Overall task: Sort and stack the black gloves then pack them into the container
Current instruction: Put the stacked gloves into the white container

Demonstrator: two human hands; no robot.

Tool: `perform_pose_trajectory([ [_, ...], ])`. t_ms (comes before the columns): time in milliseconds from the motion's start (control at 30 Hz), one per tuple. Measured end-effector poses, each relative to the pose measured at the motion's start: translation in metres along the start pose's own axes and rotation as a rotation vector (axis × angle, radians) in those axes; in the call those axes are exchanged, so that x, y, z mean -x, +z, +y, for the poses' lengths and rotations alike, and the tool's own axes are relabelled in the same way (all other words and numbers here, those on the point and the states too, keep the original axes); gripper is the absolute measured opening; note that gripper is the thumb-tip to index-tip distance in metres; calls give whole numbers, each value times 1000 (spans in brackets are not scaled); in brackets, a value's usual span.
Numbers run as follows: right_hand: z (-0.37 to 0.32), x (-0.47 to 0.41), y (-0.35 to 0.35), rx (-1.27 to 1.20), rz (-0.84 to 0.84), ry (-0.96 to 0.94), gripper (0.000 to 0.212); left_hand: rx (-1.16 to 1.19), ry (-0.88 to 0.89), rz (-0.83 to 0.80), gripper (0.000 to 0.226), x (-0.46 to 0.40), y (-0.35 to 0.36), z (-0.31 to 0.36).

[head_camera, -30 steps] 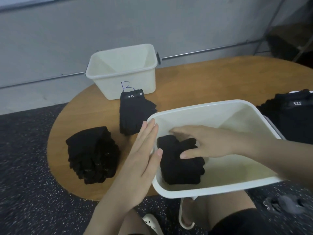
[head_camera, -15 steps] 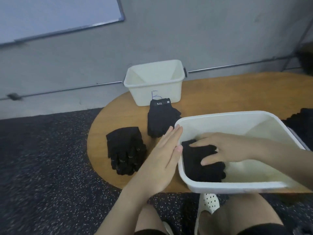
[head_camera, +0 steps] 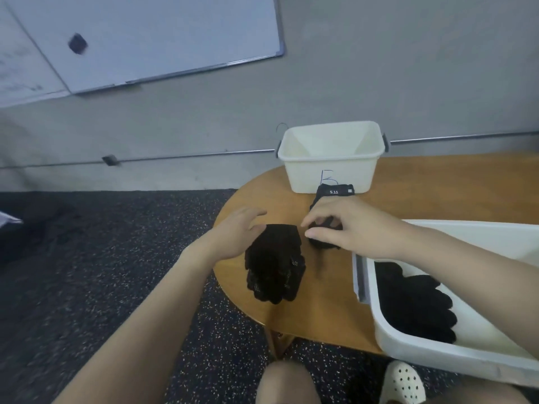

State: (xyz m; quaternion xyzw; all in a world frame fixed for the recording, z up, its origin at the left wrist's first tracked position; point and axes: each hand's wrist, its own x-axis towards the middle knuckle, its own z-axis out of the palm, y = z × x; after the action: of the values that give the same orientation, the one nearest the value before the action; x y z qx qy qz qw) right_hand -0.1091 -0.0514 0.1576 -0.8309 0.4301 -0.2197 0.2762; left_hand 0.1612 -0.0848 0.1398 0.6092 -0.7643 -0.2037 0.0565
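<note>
Lying on the table [head_camera: 326,316] are two glove stacks: the left hand [head_camera: 233,237] rests loosely spread at the near stack [head_camera: 274,269], the right hand [head_camera: 350,225] curls over the far stack [head_camera: 329,217]; more gloves [head_camera: 414,304] sit in the near bin [head_camera: 437,354].

The gloves [head_camera: 274,263] on the table [head_camera: 320,313] are black; the pair [head_camera: 334,191] farther back carries a white "5.11" mark. The table is orange-brown wood. Both tubs, the near one [head_camera: 437,357] and the far one [head_camera: 329,176], are cream-white, the far one with a dark blue scribble. The floor [head_camera: 116,258] is dark with pale speckles, the wall [head_camera: 379,68] grey, the whiteboard [head_camera: 160,33] white, and the shoe [head_camera: 404,383] white with holes.
</note>
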Motion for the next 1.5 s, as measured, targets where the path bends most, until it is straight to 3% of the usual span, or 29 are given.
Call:
perform_pose_trajectory([
  [233,3,-41,17,-18,-99,59,24,69,-56,-223,46,-27,-4,-26],
  [433,18,-81,37,49,-248,153,59,149,-26,-318,44,-40,2,-36],
  [600,26,-103,52,94,-384,194,77,145,17,-265,41,-39,6,-39],
  [767,33,-110,62,61,-457,225,47,153,60,-243,32,-33,10,-41],
  [967,37,-110,64,11,-496,253,34,71,71,-277,35,-34,14,-38],
  [1233,38,-106,68,-8,-490,283,25,22,67,-232,37,-32,16,-36],
  [1500,28,-100,68,51,-519,292,33,-55,125,-147,33,-21,21,-32],
])
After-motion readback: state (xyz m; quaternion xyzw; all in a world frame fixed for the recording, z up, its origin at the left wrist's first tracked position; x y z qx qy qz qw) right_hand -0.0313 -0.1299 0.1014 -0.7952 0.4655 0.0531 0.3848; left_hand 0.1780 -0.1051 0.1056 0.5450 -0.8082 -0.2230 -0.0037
